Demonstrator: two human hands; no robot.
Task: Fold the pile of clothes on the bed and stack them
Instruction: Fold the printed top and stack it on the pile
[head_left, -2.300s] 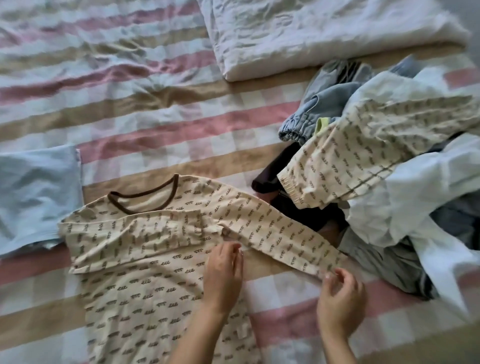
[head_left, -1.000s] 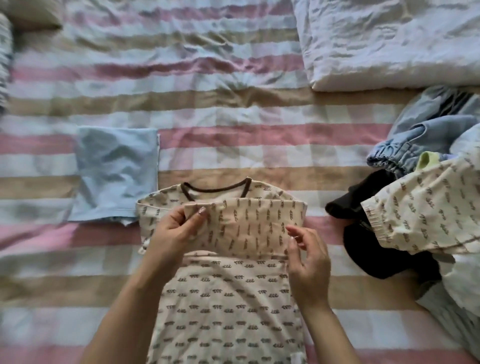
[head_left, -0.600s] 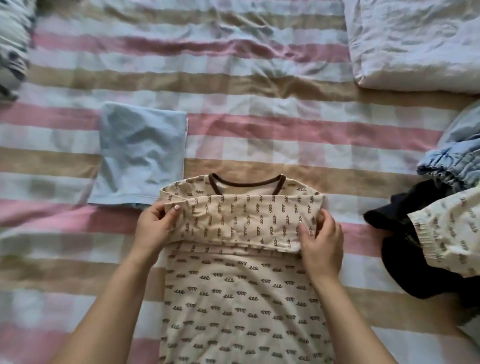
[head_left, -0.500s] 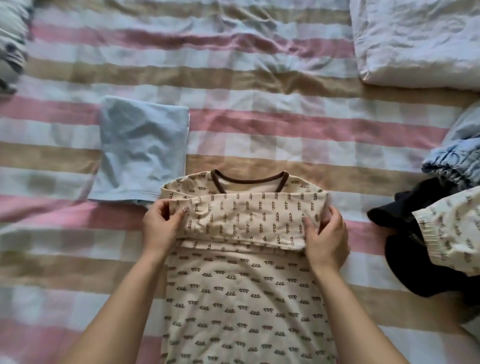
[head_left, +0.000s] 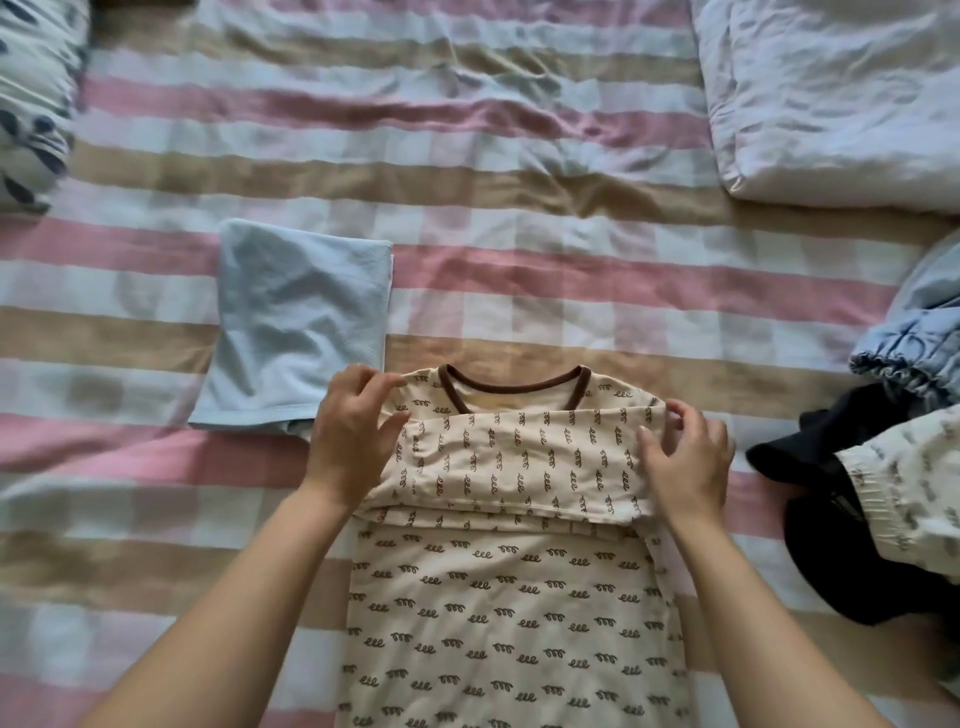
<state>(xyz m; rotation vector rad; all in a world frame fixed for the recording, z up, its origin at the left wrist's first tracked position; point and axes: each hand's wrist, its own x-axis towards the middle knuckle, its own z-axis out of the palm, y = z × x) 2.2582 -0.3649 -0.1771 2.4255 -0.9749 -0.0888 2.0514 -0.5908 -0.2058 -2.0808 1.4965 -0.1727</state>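
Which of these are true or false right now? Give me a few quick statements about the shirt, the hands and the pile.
1. The shirt has its sleeves folded across the chest. True.
2. The left hand and right hand both grip the shirt. True.
3. The blue cloth lies on the shirt. False: it lies beside it, on the bed.
4. The unfolded pile is on the left. False: it is on the right.

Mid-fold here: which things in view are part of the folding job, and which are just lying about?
Job: patterned top, folded blue cloth, unfolded pile, left hand, right hand.
Lying about: white duvet, patterned pillow, striped sheet.
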